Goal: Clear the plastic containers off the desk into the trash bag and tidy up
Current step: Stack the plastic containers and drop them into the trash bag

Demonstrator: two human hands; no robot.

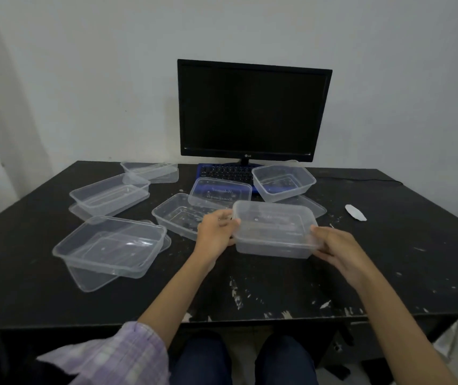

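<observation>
Two hands, yours, apart | left hand [216, 232] and right hand [336, 250] grip opposite ends of a lidded container [273, 232] above the desk [389, 259] | open containers [108, 245] left | keyboard [226, 172], dark monitor [253, 109] behind.

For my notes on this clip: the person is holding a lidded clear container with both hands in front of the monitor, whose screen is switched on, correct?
Not quite: the head view shows the monitor screen dark, not lit. The rest holds: the left hand and right hand grip the lidded clear container.
</observation>
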